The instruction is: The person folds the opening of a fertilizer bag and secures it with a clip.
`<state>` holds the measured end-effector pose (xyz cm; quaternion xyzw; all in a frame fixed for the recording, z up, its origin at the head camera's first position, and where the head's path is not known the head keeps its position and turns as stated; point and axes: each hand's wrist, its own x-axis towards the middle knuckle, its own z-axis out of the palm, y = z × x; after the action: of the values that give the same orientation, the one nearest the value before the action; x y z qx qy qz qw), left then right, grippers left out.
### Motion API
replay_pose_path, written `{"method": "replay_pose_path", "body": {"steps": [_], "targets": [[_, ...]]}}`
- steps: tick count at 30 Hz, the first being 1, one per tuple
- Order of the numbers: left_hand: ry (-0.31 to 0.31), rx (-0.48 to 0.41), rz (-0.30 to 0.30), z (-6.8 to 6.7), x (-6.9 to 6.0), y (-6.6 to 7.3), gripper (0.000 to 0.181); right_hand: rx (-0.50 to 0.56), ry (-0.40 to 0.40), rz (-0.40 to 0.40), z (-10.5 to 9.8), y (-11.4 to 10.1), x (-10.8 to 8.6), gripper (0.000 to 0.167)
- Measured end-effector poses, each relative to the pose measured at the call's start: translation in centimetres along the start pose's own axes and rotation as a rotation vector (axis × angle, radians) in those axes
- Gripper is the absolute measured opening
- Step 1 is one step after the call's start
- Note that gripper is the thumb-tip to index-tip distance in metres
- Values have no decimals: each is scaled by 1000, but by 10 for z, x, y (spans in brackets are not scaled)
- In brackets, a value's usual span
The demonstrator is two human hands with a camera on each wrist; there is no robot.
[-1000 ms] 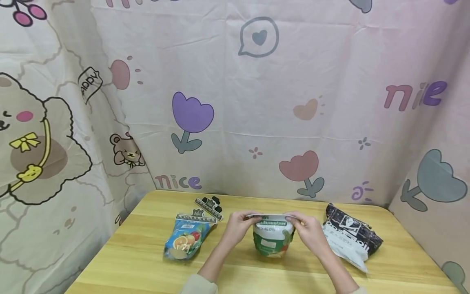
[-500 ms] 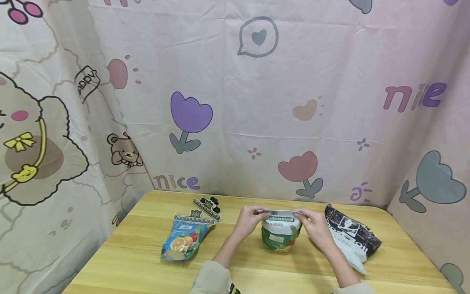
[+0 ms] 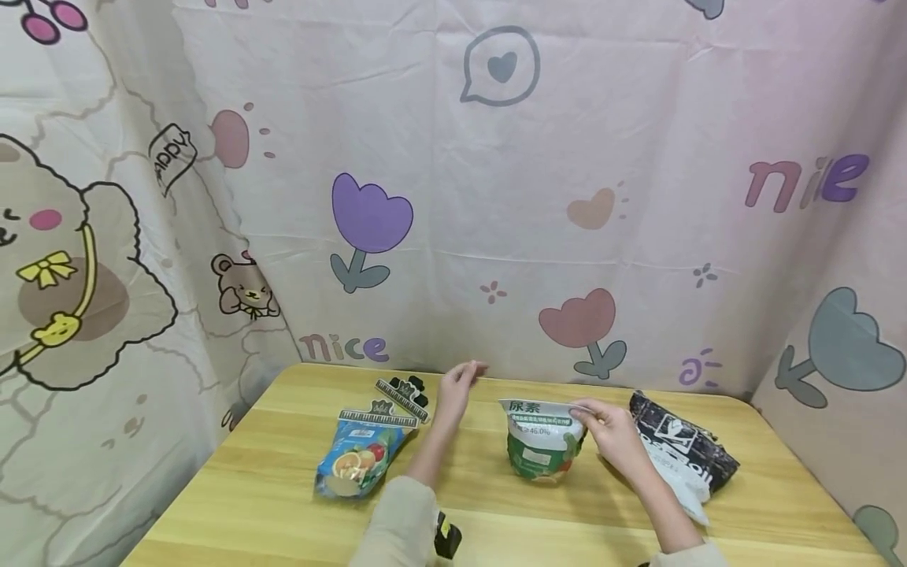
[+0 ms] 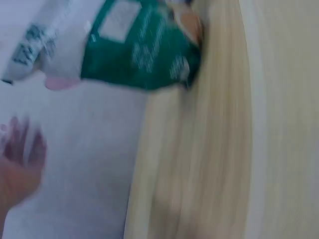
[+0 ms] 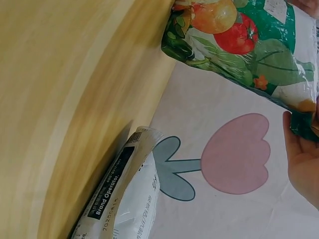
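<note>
A green and white plastic bag (image 3: 542,449) printed with vegetables stands upright on the wooden table, its top edge folded flat. At the bag's top right corner my right hand (image 3: 608,429) pinches the edge between thumb and fingers; part of that hand (image 5: 304,167) shows in the right wrist view. Apart from the bag, to its left, my left hand (image 3: 457,390) is in the air holding nothing. It looks blurred, fingers extended, in the left wrist view, below the bag (image 4: 134,50). Nearest the left hand are a piano-key patterned clip (image 3: 402,400) and a blue fruit-print bag (image 3: 360,457).
A second piano-key clip (image 3: 379,417) sits across the blue bag's top. Right of the right hand lie a black and white bag (image 3: 683,445) and a white packet (image 3: 669,480). Printed curtains (image 3: 453,197) hang behind the wooden table (image 3: 482,543).
My left hand has let go of the bag's top left corner and moved left and away from me. My right hand stays on the top right corner. The bag's front now shows more of its top.
</note>
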<state>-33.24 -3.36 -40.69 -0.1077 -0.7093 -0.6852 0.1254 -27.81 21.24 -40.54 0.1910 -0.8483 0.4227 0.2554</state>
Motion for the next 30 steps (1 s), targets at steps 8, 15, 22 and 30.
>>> {"method": "replay_pose_path", "body": {"steps": [8, 15, 22, 30], "targets": [[112, 843, -267, -17, 8, -32, 38, -6, -23, 25, 1, 0, 0, 9], [26, 1146, -355, -19, 10, -53, 47, -4, -35, 30, 0, -2, 0, 9], [7, 1285, -337, -16, 5, -58, 41, 30, -55, 43, 0, -2, 0, 9], [-155, 1231, -182, -9, 0, -44, 35, 11, -42, 47, -4, -1, 0, 9]]}}
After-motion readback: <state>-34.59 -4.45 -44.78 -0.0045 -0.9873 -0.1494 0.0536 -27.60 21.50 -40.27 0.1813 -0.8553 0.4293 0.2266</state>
